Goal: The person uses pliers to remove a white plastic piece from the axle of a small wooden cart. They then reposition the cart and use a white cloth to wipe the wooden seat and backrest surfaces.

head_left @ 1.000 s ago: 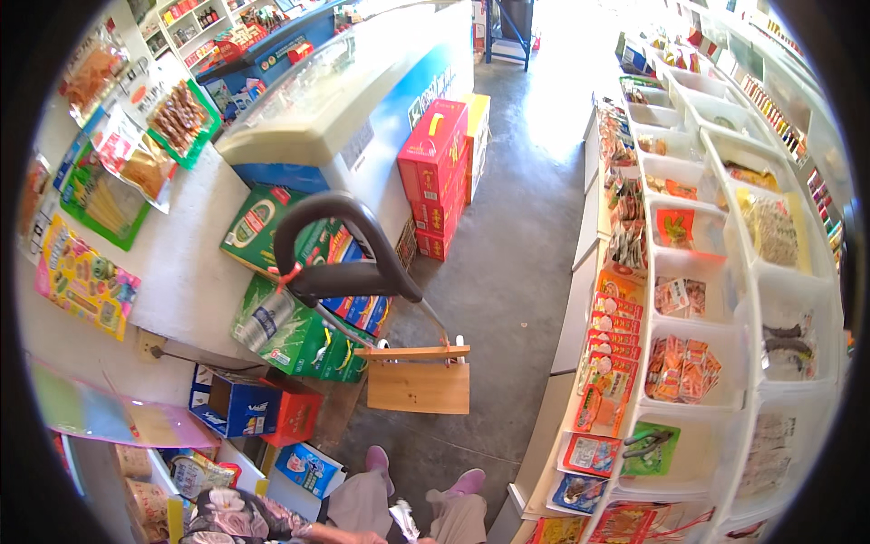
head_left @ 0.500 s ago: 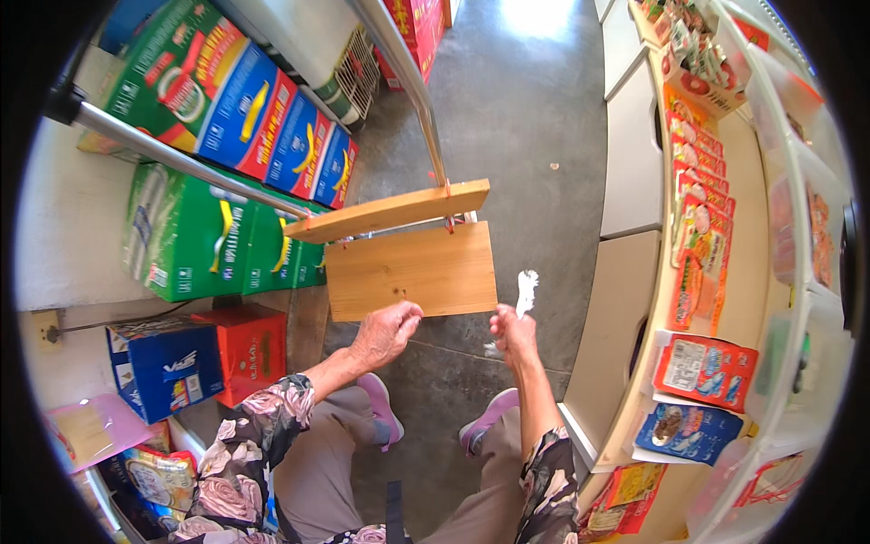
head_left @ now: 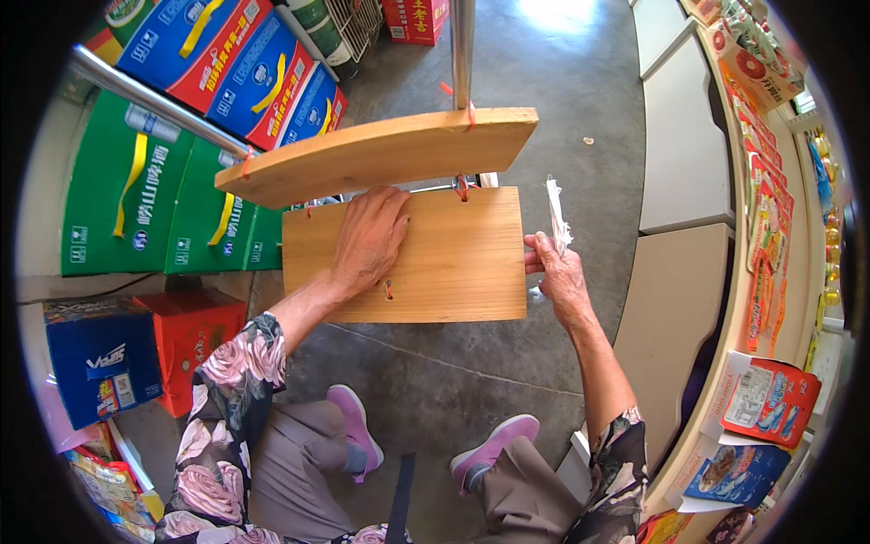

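Note:
A wooden seat board (head_left: 444,258) with small holes lies in front of me, and a second wooden board (head_left: 381,154) stands tilted behind it. Both are fixed to metal tubes with reddish ties, like a stool or folding chair. My left hand (head_left: 370,238) lies on the seat board, fingers extended toward its far edge; the fingertips are partly hidden. Just off the board's right edge, my right hand (head_left: 557,267) is closed on a crumpled, frayed white strip (head_left: 556,213), like tissue or cloth. A bit of it also shows below the fingers.
Green drink cartons (head_left: 127,195) and blue-red cartons (head_left: 263,68) are stacked at left, above a blue box (head_left: 100,367) and a red box (head_left: 195,344). Pale cabinets (head_left: 684,299) and a shelf of red snack packets (head_left: 766,208) line the right. Grey concrete floor (head_left: 408,363) lies below.
My left hand has moved forward from the seat's near edge onto the board. My right hand has shifted right and forward with the white strip. The boards now appear larger.

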Available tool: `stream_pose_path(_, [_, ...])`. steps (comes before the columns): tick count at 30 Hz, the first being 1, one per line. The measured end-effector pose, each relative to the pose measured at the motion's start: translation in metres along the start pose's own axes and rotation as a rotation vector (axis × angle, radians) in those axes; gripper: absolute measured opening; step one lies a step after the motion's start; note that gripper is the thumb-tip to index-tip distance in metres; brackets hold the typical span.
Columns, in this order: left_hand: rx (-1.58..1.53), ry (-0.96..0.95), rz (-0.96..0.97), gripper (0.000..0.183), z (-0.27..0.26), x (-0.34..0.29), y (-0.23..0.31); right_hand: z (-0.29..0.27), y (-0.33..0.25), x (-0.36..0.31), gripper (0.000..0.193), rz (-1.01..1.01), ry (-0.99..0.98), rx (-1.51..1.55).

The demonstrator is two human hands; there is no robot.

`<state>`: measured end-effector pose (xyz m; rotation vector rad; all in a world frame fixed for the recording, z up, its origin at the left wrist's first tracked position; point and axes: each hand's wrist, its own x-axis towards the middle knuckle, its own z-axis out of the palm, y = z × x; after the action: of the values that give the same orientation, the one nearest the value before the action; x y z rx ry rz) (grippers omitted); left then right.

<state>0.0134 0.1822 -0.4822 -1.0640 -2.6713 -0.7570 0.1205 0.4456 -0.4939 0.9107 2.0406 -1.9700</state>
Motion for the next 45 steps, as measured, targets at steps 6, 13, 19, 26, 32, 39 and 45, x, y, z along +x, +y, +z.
stream_pose_path(6, [0.100, -0.031, 0.015, 0.031, 0.028, 0.006, -0.008, 0.014, 0.007, 0.010, 0.043, -0.121, -0.054, -0.136])
stream_pose_path(13, [0.121, -0.102, -0.005, 0.025, 0.032, 0.018, -0.020, 0.039, 0.014, 0.013, 0.046, -0.140, 0.020, -0.023])
stream_pose_path(19, [0.123, -0.087, 0.046, 0.026, 0.033, 0.020, -0.030, 0.046, 0.009, 0.012, 0.045, -0.104, 0.054, 0.084])
stream_pose_path(26, [0.228, -0.085, 0.008, 0.036, 0.035, 0.013, -0.030, 0.049, 0.004, 0.007, 0.048, -0.044, 0.086, 0.018])
stream_pose_path(32, [0.096, -0.142, -0.067, 0.039, 0.028, 0.006, -0.026, 0.047, 0.008, 0.008, 0.047, -0.104, 0.113, -0.058])
stream_pose_path(39, [0.115, -0.082, -0.083, 0.038, 0.029, 0.006, -0.022, 0.047, 0.017, 0.012, 0.046, -0.203, 0.143, -0.084])
stream_pose_path(45, [0.103, -0.037, -0.083, 0.034, 0.027, 0.002, -0.024, 0.044, 0.004, 0.019, 0.034, -0.512, 0.359, -0.632])
